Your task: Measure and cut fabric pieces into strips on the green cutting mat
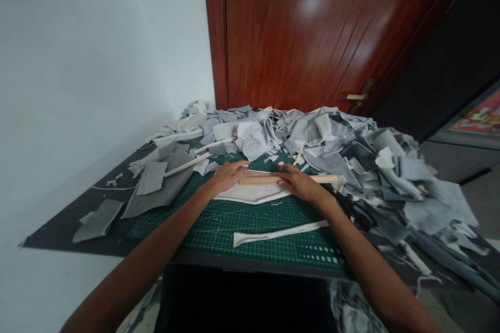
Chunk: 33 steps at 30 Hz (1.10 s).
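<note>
A pale grey-white piece of fabric [255, 195] lies on the green cutting mat [219, 223], a straight wooden strip [255, 180] resting across it. My left hand [227, 176] is at the fabric's left end, its fingers together on the far edge; the thumb is partly hidden. Over the strip's middle is my right hand [300, 183], thumb on the near side and fingers reaching beyond it. The strip's right end sticks out past my right hand. Nearer to me lies a narrow white fabric strip [273, 234], partly behind my right forearm.
Grey and white fabric scraps [258, 135] are heaped along the table's back and right side. Dark-handled scissors [361, 216] lie beside my right forearm. Flat grey pieces [99, 220] sit on the left. A white wall [97, 62] and a wooden door [281, 36] stand behind.
</note>
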{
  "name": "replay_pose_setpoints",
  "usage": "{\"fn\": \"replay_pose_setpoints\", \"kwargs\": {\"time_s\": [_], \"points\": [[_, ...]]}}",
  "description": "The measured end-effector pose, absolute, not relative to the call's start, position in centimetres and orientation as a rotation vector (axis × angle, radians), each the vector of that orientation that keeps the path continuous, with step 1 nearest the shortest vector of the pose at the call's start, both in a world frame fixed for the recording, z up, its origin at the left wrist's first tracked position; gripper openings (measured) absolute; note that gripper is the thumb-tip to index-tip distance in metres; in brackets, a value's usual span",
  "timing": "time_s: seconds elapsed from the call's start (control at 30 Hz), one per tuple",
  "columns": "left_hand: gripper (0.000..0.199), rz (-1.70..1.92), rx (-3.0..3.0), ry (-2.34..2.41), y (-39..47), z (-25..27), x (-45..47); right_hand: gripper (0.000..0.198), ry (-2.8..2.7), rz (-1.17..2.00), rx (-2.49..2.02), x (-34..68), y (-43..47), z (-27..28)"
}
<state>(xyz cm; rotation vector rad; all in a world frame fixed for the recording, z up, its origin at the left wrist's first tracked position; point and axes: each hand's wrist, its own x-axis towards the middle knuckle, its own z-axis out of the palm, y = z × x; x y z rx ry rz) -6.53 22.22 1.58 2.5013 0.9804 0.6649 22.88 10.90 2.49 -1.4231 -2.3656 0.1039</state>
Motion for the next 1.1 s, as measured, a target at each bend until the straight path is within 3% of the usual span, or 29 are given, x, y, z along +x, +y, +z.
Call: {"fn": "replay_pose_setpoints", "kwargs": {"time_s": [0.23, 0.47, 0.6, 0.77, 0.9, 1.1], "points": [[0.025, 0.564, 2.677, 0.760, 21.6, 1.6, -6.6, 0.041, -2.344, -0.048, -1.338, 19.1, 13.5, 0.2], [0.015, 0.554, 2.746, 0.721, 21.5, 1.6, -7.0, 0.023, -2.362, -0.109, -1.512, 23.2, 12.3, 1.4], [0.028, 0.569, 2.783, 0.730, 21.5, 1.7, -7.0, 0.023, -2.343, -0.094, -1.446, 23.3, 12.4, 1.2], [0.034, 0.563, 2.808, 0.698, 22.1, 1.1, -7.0, 0.030, -2.263, 0.146, -1.233, 20.7, 13.4, -0.2], [0.034, 0.604, 2.803, 0.655, 22.4, 0.4, -7.1, 0.037, -2.181, 0.154, -1.194, 19.8, 13.6, -0.8], [0.026, 0.642, 2.791, 0.521, 23.0, -0.4, -7.3, 0.025, -2.275, 0.258, -1.179, 23.8, 12.6, -0.3]]}}
